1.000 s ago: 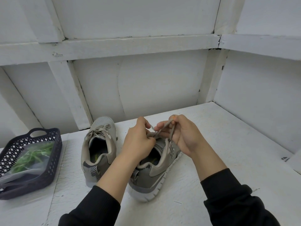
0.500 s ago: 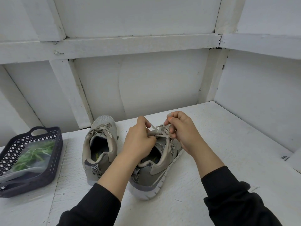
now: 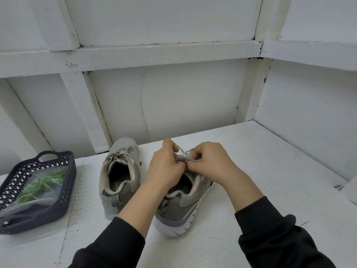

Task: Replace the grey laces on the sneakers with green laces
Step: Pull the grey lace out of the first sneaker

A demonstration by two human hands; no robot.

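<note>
1. We judge the step in hand to be the first one: undoing the grey lace on the worked sneaker, which stands heel toward us on the white table
2. Both hands sit over that sneaker's tongue, knuckles nearly touching: the left hand has its fingers curled and pinches the lace, and the right hand pinches a strand of the same lace just beside it
3. The next move, as we read it, calls for loosening the knot, then drawing the limp lace out of the eyelets crossing by crossing
4. The second sneaker stands just to the left of the worked sneaker, its own grey lace still tied
5. Further left of the worked sneaker, well apart, a dark basket holds a clear bag with the green laces inside
6. Nothing stands in the way of the lace, though our hands hide the knot, and the green laces are bagged for now
</note>
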